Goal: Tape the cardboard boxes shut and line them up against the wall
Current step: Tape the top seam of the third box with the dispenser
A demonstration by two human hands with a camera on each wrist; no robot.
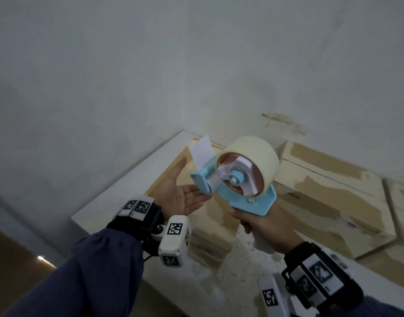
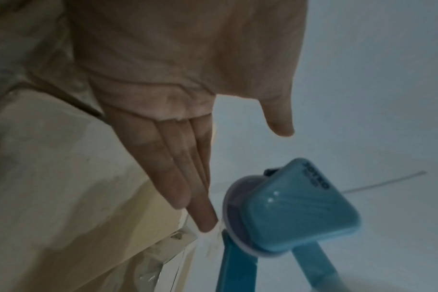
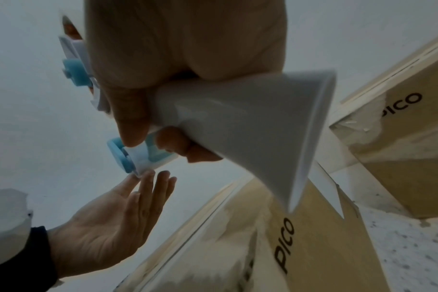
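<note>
right hand [image 1: 262,221] wraps the white handle of the blue plastic tape dispenser [image 1: 236,179], centre frame. left hand [image 1: 180,195], fingers straight, touches its front end. best pinch the loose tape end first. brown cardboard boxes [image 1: 329,193] wait at right, by the wall [image 1: 150,65].

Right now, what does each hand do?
Left hand: open, fingertips at the tape dispenser's front end.
Right hand: gripping the tape dispenser's handle.

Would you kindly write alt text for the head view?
A right hand grips a blue tape dispenser while the open left hand reaches its front end, above taped cardboard boxes by a white wall.
</note>
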